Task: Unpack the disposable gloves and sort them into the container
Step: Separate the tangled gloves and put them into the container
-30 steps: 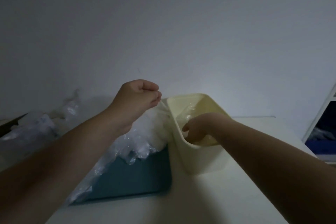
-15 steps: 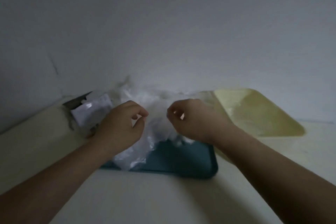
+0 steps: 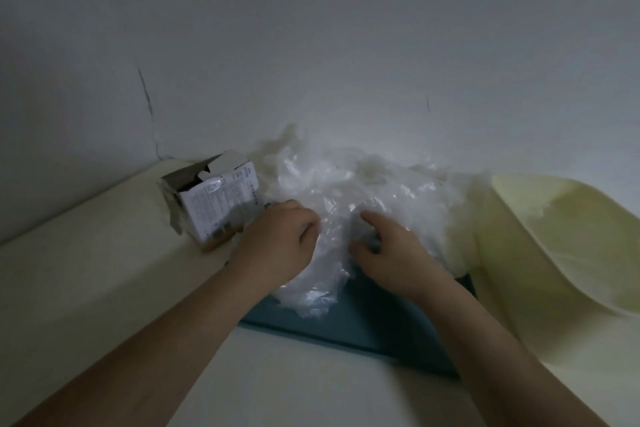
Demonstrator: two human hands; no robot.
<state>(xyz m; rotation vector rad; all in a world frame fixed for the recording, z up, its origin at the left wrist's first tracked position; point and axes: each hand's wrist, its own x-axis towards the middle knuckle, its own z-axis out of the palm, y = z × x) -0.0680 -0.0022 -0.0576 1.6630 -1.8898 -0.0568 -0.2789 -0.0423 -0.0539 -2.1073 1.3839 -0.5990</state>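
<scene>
the only print stood on the white side of the opened cardboard box (image 3: 221,204) at the far left of the counter (image 3: 86,270): dense small lines, too blurred to read.

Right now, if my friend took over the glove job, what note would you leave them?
Left hand: fingers curled, pinching the near edge of the glove pile.
Right hand: in the same pile, grip unclear.
Things: the glove pile lies on the teal tray; the cream container is to its right, the opened box to its left.
Done: box opened, a big heap of gloves out.
Left: move the pile into the container; what it already holds is too blurred to tell.
</scene>
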